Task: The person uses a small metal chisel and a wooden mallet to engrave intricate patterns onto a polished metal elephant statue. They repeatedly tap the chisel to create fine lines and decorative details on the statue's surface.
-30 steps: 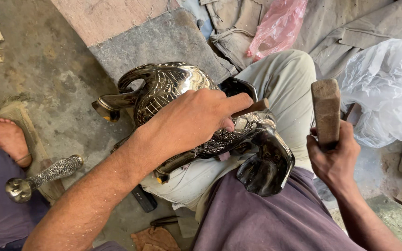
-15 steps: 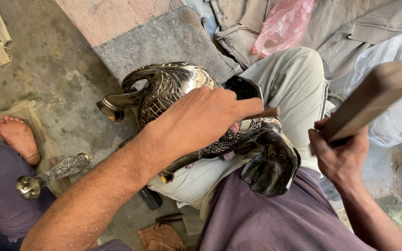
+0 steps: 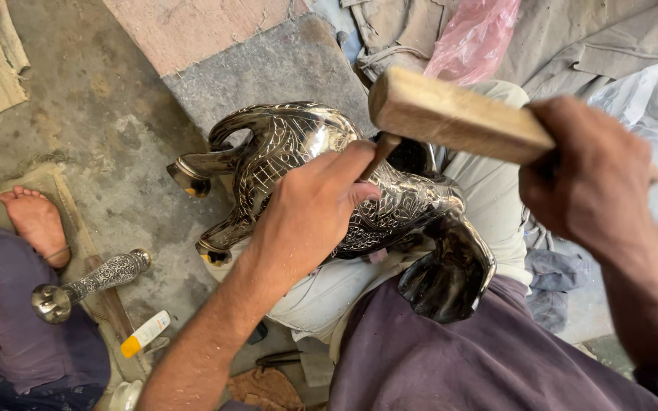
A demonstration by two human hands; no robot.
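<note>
A shiny dark metal animal figure (image 3: pixel 283 144) with engraved patterns lies across my lap, legs pointing left. My left hand (image 3: pixel 310 213) rests on its body and pinches a thin chisel (image 3: pixel 382 152) against the metal. My right hand (image 3: pixel 592 179) grips a pale wooden mallet block (image 3: pixel 451 114), whose end sits right at the top of the chisel. The figure's broad dark ear or foot part (image 3: pixel 451 274) hangs over my purple garment.
Another person's bare foot (image 3: pixel 36 221) rests on a mat at the left, next to an engraved metal stem piece (image 3: pixel 89 283). A small white tube with an orange cap (image 3: pixel 144 333) lies on the concrete floor. Pink (image 3: pixel 474 38) and white (image 3: pixel 649 99) plastic bags lie beyond my knee.
My right hand has swung the wooden mallet from upright at the right down and leftward onto the chisel. The left hand stays on the figure.
</note>
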